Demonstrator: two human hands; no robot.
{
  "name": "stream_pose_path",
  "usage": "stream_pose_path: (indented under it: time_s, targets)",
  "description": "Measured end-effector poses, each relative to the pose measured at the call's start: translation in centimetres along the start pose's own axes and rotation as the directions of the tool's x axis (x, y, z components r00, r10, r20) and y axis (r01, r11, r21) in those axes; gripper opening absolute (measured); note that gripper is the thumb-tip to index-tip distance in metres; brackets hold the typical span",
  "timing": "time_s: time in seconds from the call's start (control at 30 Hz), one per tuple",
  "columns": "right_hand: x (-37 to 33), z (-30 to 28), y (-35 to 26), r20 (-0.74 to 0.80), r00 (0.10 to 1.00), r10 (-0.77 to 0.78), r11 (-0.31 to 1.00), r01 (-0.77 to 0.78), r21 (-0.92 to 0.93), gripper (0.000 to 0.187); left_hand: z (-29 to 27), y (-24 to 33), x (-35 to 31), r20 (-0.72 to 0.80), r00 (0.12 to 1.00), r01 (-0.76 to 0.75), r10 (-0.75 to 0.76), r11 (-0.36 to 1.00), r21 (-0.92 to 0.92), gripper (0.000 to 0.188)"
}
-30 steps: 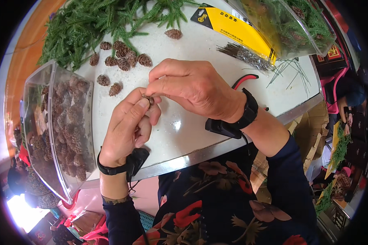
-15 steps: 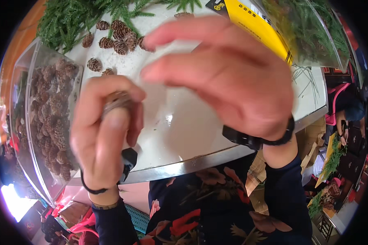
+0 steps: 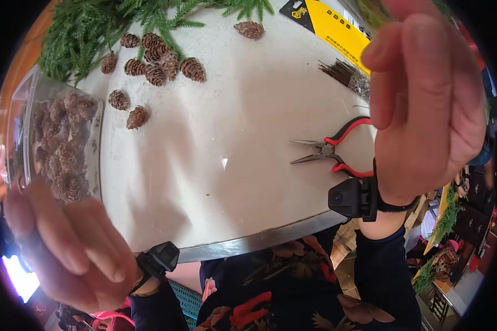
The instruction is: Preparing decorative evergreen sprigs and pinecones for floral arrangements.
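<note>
My left hand (image 3: 77, 251) is raised at the lower left, in front of the clear plastic bin (image 3: 100, 143) of small brown pinecones (image 3: 61, 146). Its fingers are curled in; whatever they may hold cannot be made out. At the upper right my right hand (image 3: 425, 110) is lifted beside the yellow-and-black card package (image 3: 331, 27), fingers bent and close together, their tips partly out of view. Red-and-black needle-nose pliers (image 3: 327, 150) lie with jaws parted on the white table (image 3: 232, 182), left of my right wrist. Several loose pinecones (image 3: 193, 69) lie toward the back left.
Green artificial pine sprigs (image 3: 88, 38) cover the far left of the table. A bundle of thin dark wires (image 3: 337, 71) lies below the yellow package. The metal table edge (image 3: 259, 241) curves close to my body. Other work tables with greenery (image 3: 450, 215) stand off to the right.
Both hands have moved apart: the left down and left towards the bin, the right up and to the right. The pliers, wires and a far pinecone have come into full view.
</note>
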State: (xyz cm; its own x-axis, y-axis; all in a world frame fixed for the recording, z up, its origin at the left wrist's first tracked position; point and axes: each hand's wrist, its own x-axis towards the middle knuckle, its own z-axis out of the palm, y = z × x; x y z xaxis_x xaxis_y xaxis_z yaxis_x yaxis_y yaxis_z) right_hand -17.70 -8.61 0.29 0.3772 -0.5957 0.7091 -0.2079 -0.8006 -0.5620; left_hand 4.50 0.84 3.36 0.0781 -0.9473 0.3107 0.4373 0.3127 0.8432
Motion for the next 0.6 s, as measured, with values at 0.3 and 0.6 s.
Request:
stream_pose_path:
  time_s: [0.3, 0.6]
  targets:
    - [-0.3, -2.5, -0.6, -0.025, 0.990, 0.136, 0.990, -0.137, -0.035, 0.017, 0.1, -2.3, -0.9, -0.046, 0.975, 0.221, -0.216, 0.960, 0.170, 0.019]
    - [-2.8, 1.9, -0.4, 0.096, 0.983, 0.157, 0.983, -0.164, 0.079, 0.020, 0.3, -4.7, 0.4, -0.042, 0.653, 0.752, -0.756, 0.641, 0.152, 0.023]
